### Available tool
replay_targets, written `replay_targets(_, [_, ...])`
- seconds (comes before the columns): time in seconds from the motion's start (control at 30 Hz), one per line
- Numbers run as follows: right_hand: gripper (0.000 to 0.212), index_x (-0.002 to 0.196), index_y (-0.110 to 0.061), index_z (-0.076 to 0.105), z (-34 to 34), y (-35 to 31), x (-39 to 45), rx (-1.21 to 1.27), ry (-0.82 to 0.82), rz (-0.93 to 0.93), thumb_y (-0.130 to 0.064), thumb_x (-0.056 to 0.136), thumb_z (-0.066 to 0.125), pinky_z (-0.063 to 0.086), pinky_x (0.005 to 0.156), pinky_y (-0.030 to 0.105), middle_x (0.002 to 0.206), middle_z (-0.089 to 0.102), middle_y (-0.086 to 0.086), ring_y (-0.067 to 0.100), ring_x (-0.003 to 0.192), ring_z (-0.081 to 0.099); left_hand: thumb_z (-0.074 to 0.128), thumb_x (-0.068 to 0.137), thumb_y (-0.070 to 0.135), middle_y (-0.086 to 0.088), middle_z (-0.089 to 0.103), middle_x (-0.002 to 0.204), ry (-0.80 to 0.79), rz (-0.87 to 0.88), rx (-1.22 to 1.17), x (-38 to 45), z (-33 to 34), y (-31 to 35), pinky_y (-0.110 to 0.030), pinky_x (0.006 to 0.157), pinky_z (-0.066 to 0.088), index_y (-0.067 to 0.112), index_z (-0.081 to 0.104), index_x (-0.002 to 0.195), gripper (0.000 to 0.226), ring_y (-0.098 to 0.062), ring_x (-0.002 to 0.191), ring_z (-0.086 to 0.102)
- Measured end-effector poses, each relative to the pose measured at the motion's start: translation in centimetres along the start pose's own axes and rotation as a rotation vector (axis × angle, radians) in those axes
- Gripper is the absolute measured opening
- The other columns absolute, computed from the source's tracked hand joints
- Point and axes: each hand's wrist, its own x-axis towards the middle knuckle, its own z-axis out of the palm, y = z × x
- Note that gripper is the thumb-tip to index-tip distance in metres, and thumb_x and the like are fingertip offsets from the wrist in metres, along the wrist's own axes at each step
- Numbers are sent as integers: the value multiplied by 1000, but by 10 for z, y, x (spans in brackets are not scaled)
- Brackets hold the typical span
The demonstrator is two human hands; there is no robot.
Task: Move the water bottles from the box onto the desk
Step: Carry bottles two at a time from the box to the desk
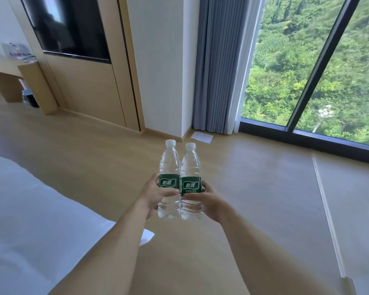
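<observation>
Presently, both hands are occupied and held out in front of the body above the pale wooden floor (243, 188). The left hand (152, 193) grips one clear plastic water bottle with a white cap and green label (169, 165), thumb curled across the lower edge of the label. The right hand (209, 202) grips a second clear plastic water bottle of the same make (190, 169) in like fashion. The two bottles stand upright, side by side and touching, near the centre of the view. A white-sheeted bed (30, 209) occupies the 8 o'clock area. The light wooden tabletop (4, 62) sits far off at 10 o'clock, well apart from the bottles, bearing some blurred items. A dark wall-mounted screen (66, 24) lies at 11 o'clock. Grey pleated curtains (217, 67) hang at 1 o'clock beside a floor-length window (307, 60) showing green hillside. A white sheet of paper (201, 137) lies on the floor at the curtain's foot.
</observation>
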Motion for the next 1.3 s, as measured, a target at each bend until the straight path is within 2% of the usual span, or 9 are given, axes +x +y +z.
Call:
replay_targets(0.07, [61, 131, -3, 52, -6, -5, 25, -13, -4, 2, 13, 76, 73, 48, 86, 50, 113, 66, 19, 35, 100, 64, 90, 52, 15, -2, 75, 101, 0, -5, -5, 25, 0, 4, -54, 70, 57, 30, 64, 108, 63, -32, 96, 72])
replay_targets(0.2, [64, 132, -4, 52, -10, -21, 84, -45, 2, 9, 13, 74, 74, 46, 99, 59, 125, 63, 25, 44, 117, 60, 90, 50, 14, -3, 76, 99, -2, 5, -36, 83, -7, 14, -47, 67, 53, 28, 64, 108, 65, -34, 94, 71])
replay_targets(0.37, [66, 131, -7, 51, -2, -53, 175, -59, 22, 29, 15, 73, 74, 44, 102, 63, 125, 64, 23, 42, 116, 62, 89, 55, 9, -6, 75, 105, -8, 10, -81, 172, -29, 39, -50, 69, 53, 26, 63, 110, 63, -33, 99, 71])
replay_targets(0.5, [66, 130, -7, 52, 16, -86, 250, -78, 33, 36, 14, 72, 76, 44, 101, 65, 125, 65, 20, 41, 115, 63, 89, 52, 12, -2, 76, 101, -5, 12, -72, 244, -58, 70, -65, 81, 53, 28, 64, 109, 65, -32, 100, 71])
replay_targets(0.87, [59, 127, -5, 57, 77, -132, 420, -129, -71, 50, 15, 74, 73, 44, 102, 63, 124, 65, 23, 43, 117, 61, 91, 54, 13, -1, 76, 102, 63, -6, -76, 386, -149, 114, -66, 86, 54, 26, 62, 110, 64, -30, 100, 71])
replay_targets(1.0, [59, 125, -8, 58, 100, -133, 481, -146, -152, 95, 14, 73, 75, 48, 100, 61, 120, 68, 20, 39, 112, 65, 90, 53, 15, 4, 77, 95, 126, -52, -109, 427, -181, 111, -57, 84, 56, 30, 61, 106, 62, -21, 90, 74])
replay_targets(1.13, [62, 126, -11, 58, 123, -134, 553, -169, -241, 137, 11, 72, 77, 48, 101, 60, 119, 69, 16, 36, 111, 66, 89, 65, 7, 9, 77, 87, 217, -69, -132, 474, -215, 109, -43, 73, 56, 33, 58, 103, 55, -13, 77, 75])
replay_targets(1.23, [63, 127, -13, 57, 142, -137, 614, -167, -322, 179, 10, 73, 78, 47, 101, 60, 118, 70, 14, 34, 112, 66, 90, 69, 9, 7, 75, 100, 279, -94, -143, 514, -240, 115, -40, 75, 57, 37, 54, 106, 58, -13, 85, 74])
replay_targets(1.3, [67, 132, -12, 53, 155, -143, 658, -164, -365, 212, 11, 74, 77, 46, 103, 60, 121, 69, 14, 34, 114, 65, 89, 72, 12, 2, 71, 111, 331, -107, -152, 542, -255, 124, -43, 80, 58, 36, 49, 117, 64, -19, 95, 73])
